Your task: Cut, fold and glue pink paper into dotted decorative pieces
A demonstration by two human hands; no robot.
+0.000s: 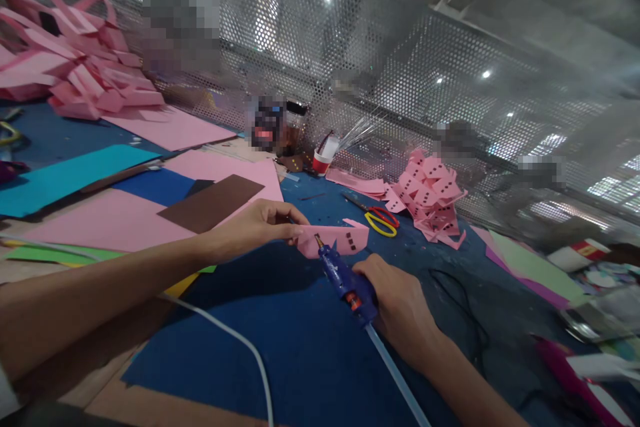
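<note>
My left hand (270, 220) pinches the left end of a folded pink paper piece (333, 240) that bears small dark squares. My right hand (393, 293) is wrapped around a blue glue gun (340, 273). A long clear glue stick (395, 373) sticks out of the gun's back end. The gun's metal nozzle lies against or just in front of the pink piece, near its left dark mark; whether they touch I cannot tell. Behind the piece lie scissors (383, 220) with red and yellow handles.
Pink pieces with dark squares (425, 193) are heaped at the back right, and larger pink strips (85, 53) at the back left. Coloured sheets (215, 203) cover the left side. A white cable (240, 333) crosses in front, a black cord (465, 300) right. A red-white cup (323, 161) stands behind.
</note>
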